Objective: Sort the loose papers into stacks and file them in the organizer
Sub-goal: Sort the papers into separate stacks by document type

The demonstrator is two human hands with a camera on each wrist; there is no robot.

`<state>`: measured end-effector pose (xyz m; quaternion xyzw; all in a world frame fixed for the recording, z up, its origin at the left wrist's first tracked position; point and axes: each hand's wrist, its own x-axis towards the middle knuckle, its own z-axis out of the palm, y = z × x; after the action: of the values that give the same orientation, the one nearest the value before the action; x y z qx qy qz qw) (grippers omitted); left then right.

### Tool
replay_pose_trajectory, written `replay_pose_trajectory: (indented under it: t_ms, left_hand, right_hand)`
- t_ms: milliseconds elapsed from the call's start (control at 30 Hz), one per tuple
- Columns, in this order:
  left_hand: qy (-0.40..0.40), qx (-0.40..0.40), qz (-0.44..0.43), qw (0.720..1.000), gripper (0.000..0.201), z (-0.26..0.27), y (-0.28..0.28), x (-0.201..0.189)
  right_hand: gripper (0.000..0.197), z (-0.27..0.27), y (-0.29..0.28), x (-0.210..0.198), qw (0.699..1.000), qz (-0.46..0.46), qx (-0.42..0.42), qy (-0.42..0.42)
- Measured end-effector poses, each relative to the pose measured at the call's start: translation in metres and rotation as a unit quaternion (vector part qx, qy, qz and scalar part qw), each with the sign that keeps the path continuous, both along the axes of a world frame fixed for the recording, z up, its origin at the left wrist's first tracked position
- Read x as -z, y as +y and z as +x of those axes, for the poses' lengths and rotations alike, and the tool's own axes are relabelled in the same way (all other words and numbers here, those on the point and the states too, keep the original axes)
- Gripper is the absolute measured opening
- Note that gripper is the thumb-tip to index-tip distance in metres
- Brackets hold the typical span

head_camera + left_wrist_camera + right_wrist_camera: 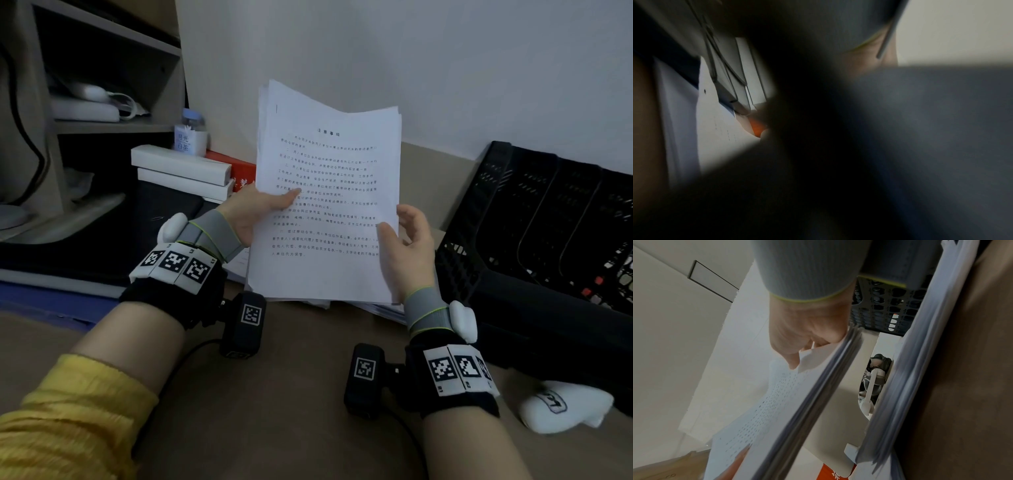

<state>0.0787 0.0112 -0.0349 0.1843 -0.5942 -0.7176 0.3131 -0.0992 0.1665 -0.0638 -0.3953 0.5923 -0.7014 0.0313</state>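
I hold a stack of printed papers upright above the brown table. My left hand grips its left edge, thumb across the printed face. At the right edge my right hand pinches the stack, thumb in front. The right wrist view shows that hand on the stack's edge. More loose papers lie flat on the table under the held stack. A black mesh organizer with several slots lies just right of my right hand. The left wrist view is mostly dark and blurred, showing only a strip of paper.
White boxes, a red box and a small bottle stand against the wall at the left. A shelf unit rises at the far left. A white soft object lies at the front right.
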Motion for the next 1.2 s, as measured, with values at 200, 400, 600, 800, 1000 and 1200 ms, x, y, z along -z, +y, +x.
replay_pose_trajectory:
  t_ms: [200,400,600,800,1000,1200]
  left_hand:
    - [-0.001,0.009,-0.001,1.0,0.036,0.0,0.005,-0.002]
    - [-0.022,0.004,0.001,1.0,0.055,0.001,0.009,-0.005]
    - [0.053,0.067,0.092,0.992,0.071,0.0,0.003,-0.009]
    - [0.091,0.019,0.119,0.989,0.052,0.0,-0.001,-0.007]
    - [-0.024,-0.006,0.036,0.999,0.026,0.001,0.004,-0.008]
    - [-0.02,-0.058,-0.02,0.998,0.017,0.0,0.012,-0.014]
  right_hand:
    - [0.005,0.0,-0.001,-0.003,0.999,0.002,0.004,-0.031]
    - [0.02,-0.002,0.0,-0.002,0.997,-0.024,0.012,-0.072]
    - [0.023,-0.005,0.001,-0.006,0.991,-0.069,0.0,-0.117]
    - [0.017,-0.005,0.003,-0.007,0.985,-0.059,-0.007,-0.163]
    - [0.011,-0.002,0.007,-0.011,0.983,-0.04,-0.03,-0.178]
    - [0.011,0.005,0.005,-0.011,0.983,0.034,-0.068,-0.168]
